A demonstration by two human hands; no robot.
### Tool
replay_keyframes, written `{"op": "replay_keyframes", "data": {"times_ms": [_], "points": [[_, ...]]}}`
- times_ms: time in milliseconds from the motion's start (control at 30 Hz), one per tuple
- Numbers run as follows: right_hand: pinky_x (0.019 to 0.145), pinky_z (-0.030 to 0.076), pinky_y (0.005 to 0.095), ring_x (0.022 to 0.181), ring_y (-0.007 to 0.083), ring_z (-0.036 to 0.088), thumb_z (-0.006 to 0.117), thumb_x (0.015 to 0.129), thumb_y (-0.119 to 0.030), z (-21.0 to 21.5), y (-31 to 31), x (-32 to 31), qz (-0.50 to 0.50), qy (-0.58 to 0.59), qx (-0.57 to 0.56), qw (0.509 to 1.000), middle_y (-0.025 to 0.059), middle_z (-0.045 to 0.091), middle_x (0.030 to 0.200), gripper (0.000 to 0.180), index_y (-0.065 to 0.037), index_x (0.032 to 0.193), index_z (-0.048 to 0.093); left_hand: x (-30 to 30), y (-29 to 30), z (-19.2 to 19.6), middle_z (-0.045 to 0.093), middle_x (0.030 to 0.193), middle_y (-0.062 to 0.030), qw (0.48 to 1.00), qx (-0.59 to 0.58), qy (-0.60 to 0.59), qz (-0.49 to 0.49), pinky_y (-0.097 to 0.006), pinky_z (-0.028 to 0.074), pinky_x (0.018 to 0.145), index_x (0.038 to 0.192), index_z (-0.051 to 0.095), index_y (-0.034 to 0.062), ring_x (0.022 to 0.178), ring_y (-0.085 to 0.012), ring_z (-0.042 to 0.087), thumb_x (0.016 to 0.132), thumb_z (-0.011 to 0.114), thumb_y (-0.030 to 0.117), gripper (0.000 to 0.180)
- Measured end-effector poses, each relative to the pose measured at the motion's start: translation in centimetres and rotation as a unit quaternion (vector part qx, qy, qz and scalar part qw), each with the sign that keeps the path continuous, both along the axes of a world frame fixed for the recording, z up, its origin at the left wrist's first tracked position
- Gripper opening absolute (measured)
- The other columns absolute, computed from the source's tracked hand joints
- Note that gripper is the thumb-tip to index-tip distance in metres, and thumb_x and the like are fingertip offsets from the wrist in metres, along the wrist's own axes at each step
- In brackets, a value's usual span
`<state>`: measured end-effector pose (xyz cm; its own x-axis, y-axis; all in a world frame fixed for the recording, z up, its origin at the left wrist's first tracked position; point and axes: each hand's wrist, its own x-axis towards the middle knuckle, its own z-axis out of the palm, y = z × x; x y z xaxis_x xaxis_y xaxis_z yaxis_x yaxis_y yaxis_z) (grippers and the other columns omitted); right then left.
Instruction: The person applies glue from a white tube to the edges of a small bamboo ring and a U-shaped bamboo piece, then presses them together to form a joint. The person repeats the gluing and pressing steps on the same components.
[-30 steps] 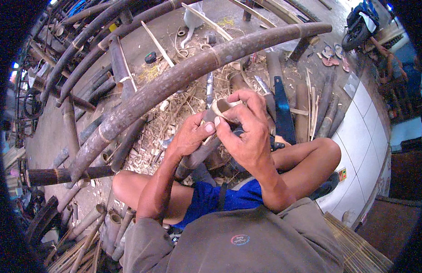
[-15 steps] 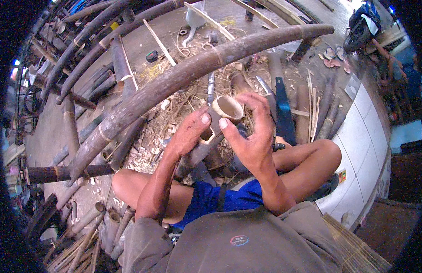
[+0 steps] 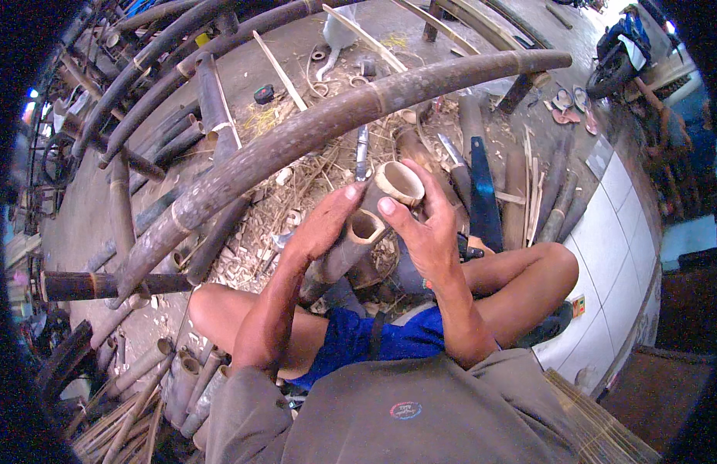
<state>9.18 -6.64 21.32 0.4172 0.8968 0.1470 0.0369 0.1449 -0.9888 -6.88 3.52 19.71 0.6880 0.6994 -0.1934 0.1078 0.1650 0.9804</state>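
Observation:
A short bamboo tube [image 3: 378,196] with a pale cut rim points its hollow end up and to the right. My right hand [image 3: 432,236] is closed around its right side, the thumb on its near face and the fingers behind. From the left, my left hand [image 3: 325,224] also grips it, thumb near its upper side; most of the left fingers are hidden. Just below stands a thicker bamboo pole [image 3: 335,259], tilted between my legs, its notched open end facing up. I cannot tell whether the tube touches the pole.
A long curved bamboo pole [image 3: 312,127] crosses in front of my hands. A knife [image 3: 451,151], a handsaw [image 3: 484,189] and another slim tool [image 3: 362,153] lie beyond them among wood shavings [image 3: 254,240]. Bamboo lengths [image 3: 184,375] are stacked at left. White floor tiles [image 3: 606,255] lie at right.
The short tube has shifted up and right, showing more of the notched pole end below. My right fingers have closed in around the tube.

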Motion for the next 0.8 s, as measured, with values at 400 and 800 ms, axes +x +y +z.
{"op": "replay_keyframes", "data": {"times_ms": [400, 800], "points": [[0.105, 0.048, 0.0326, 0.122, 0.0182, 0.059, 0.081, 0.091, -0.025, -0.6, 0.4, -1.0, -0.027, 0.027, 0.009, 0.999, 0.0132, 0.062, 0.133, 0.073, 0.004, 0.148, 0.046, 0.3, 0.5, -2.3, 0.067, 0.125, -0.0128, 0.995, 0.083, -0.051, -0.033, -0.036, 0.047, 0.100, 0.138, 0.060, -0.0027, 0.115, -0.0190, 0.059, 0.099, 0.059, 0.063, 0.076], [0.095, 0.053, 0.0301, 0.106, 0.0145, 0.064, 0.085, 0.087, -0.032, -0.2, 1.4, -1.4, -0.012, 0.043, 0.017, 0.999, 0.0093, 0.068, 0.117, 0.065, 0.003, 0.134, 0.056, 0.4, -1.8, 0.3, 0.067, 0.109, -0.0083, 0.993, 0.102, -0.004, 0.066, -0.034, 0.050, 0.088, 0.129, 0.062, 0.0009, 0.099, -0.0157, 0.060, 0.099, 0.062, 0.053, 0.060]]}}
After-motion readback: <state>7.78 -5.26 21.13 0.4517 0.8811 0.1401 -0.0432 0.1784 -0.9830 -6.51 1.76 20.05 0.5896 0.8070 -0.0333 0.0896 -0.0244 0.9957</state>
